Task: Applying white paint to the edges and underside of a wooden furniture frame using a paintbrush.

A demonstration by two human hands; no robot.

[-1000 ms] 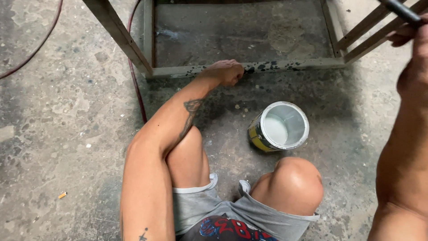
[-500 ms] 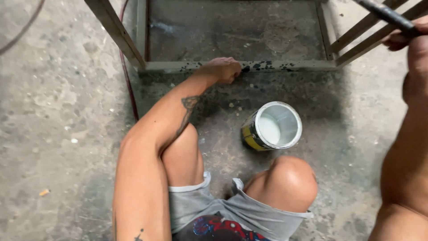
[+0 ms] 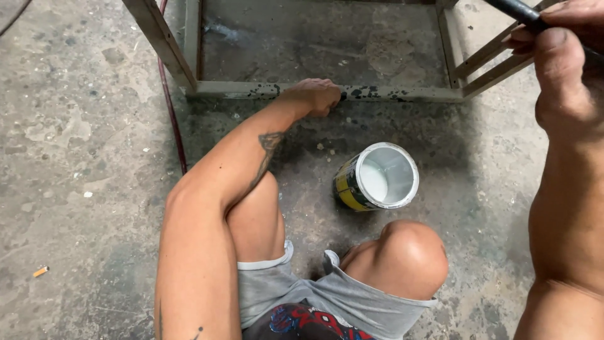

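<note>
Your left hand is curled shut on the metal frame's bottom rail at the floor, rigid, likely heavy, so hold the rail; right hand pinches a black brush handle, paint can open between.

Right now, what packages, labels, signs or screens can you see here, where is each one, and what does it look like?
Paint can: on the concrete floor between the knees and the metal frame, tilted, open, round, pale paint inside, white rim.
Label: wrapped round the can's side, yellow and dark bands.
No signs or screens in view.
</note>
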